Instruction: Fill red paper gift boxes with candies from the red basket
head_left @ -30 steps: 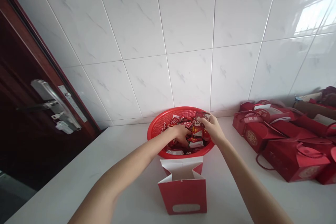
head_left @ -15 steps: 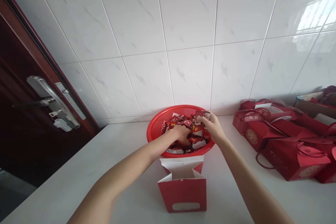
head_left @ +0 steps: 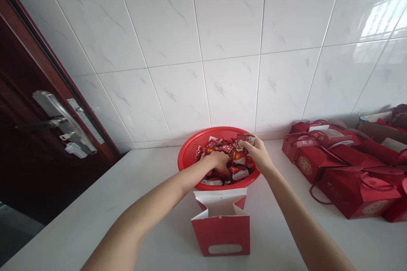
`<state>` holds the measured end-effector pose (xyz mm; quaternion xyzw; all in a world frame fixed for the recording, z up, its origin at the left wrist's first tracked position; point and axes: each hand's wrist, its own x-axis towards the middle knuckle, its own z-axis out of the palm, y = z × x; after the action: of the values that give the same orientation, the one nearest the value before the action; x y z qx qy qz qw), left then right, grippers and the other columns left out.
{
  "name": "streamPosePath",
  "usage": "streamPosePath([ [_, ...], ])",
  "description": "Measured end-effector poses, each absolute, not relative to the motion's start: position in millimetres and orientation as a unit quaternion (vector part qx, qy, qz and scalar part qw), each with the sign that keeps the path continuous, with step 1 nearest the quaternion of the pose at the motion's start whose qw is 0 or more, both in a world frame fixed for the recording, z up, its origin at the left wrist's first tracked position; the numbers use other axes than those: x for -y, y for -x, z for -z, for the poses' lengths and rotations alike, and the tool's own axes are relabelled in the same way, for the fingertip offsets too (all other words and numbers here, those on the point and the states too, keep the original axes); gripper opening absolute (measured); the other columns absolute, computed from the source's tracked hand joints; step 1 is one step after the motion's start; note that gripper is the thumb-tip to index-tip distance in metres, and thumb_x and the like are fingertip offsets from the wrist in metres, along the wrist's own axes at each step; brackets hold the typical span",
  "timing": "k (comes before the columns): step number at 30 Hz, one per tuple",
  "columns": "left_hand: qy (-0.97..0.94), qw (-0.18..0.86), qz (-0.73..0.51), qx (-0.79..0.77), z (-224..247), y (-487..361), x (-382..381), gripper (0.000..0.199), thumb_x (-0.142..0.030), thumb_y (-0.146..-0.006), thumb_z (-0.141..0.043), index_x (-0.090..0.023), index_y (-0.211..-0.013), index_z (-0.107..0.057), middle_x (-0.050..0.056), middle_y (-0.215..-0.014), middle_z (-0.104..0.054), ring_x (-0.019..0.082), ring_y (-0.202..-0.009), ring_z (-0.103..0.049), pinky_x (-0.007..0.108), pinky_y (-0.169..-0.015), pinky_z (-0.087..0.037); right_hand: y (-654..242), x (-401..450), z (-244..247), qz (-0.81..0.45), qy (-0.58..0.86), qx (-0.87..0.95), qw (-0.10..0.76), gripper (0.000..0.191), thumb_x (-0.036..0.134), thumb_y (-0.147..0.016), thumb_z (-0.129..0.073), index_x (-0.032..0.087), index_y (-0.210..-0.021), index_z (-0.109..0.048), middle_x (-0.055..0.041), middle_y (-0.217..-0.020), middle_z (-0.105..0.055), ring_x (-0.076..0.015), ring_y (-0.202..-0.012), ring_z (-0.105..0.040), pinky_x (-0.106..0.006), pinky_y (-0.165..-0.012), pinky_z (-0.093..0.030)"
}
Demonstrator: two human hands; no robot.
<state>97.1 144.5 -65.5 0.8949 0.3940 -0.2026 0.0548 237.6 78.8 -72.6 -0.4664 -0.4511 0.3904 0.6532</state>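
Note:
A red plastic basket (head_left: 190,156) with perforated walls holds many small wrapped sweets (head_left: 225,148). My left hand (head_left: 221,163) reaches down among the sweets, its fingertips hidden by the wrappers, so its grip does not show. At the basket's right rim, my right hand (head_left: 260,153) pinches a red-and-white wrapped packet (head_left: 245,139) between thumb and fingers. In front of the basket stands a red paper gift box (head_left: 221,236) with its top open. White lining shows inside it, and an oval window marks its front.
Several closed red gift boxes (head_left: 358,188) with cord handles crowd the right side of the white counter (head_left: 152,237). Behind the basket rises a tiled wall (head_left: 232,89). A dark red door (head_left: 25,135) with a metal handle (head_left: 68,123) is on the left.

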Motion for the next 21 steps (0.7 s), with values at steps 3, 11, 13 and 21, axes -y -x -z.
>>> streamPosePath([
  [3,-0.896,0.063,0.198,-0.392,69,-97,-148,0.044,-0.043,-0.062,-0.075,-0.017,-0.098,-0.073,0.015,-0.105,-0.074,0.036,-0.099,-0.070,0.039,-0.082,-0.055,-237,-78,71,-0.389,0.466,0.454,0.653,0.028,0.039,-0.067,-0.071,0.020,-0.086,-0.063,-0.0013,-0.076,-0.069,-0.0212,-0.072,-0.063,-0.032,-0.066,-0.051],
  [11,-0.914,0.132,0.159,-0.348,78,-88,-159,0.033,-0.035,-0.066,-0.072,-0.020,-0.095,-0.071,0.006,-0.093,-0.074,0.026,-0.085,-0.070,0.030,-0.070,-0.053,-238,-75,69,-0.386,0.467,0.460,0.649,0.027,0.039,-0.068,-0.071,0.021,-0.085,-0.062,-0.0008,-0.075,-0.068,-0.0210,-0.072,-0.063,-0.032,-0.064,-0.051],
  [13,-0.919,0.142,0.150,-0.335,78,-87,-159,0.037,-0.033,-0.065,-0.073,-0.020,-0.099,-0.070,0.006,-0.097,-0.074,0.027,-0.090,-0.070,0.030,-0.072,-0.052,-238,-75,70,-0.386,0.467,0.460,0.649,0.026,0.038,-0.068,-0.071,0.021,-0.084,-0.062,-0.0001,-0.073,-0.067,-0.0199,-0.070,-0.062,-0.031,-0.063,-0.050],
  [21,-0.903,0.197,0.174,-0.339,72,-86,-160,0.039,-0.043,-0.067,-0.072,-0.021,-0.098,-0.068,0.002,-0.092,-0.071,0.024,-0.087,-0.068,0.029,-0.069,-0.050,-237,-79,72,-0.389,0.463,0.456,0.653,0.026,0.038,-0.067,-0.071,0.021,-0.084,-0.061,-0.0005,-0.074,-0.069,-0.0204,-0.070,-0.063,-0.032,-0.064,-0.052],
])
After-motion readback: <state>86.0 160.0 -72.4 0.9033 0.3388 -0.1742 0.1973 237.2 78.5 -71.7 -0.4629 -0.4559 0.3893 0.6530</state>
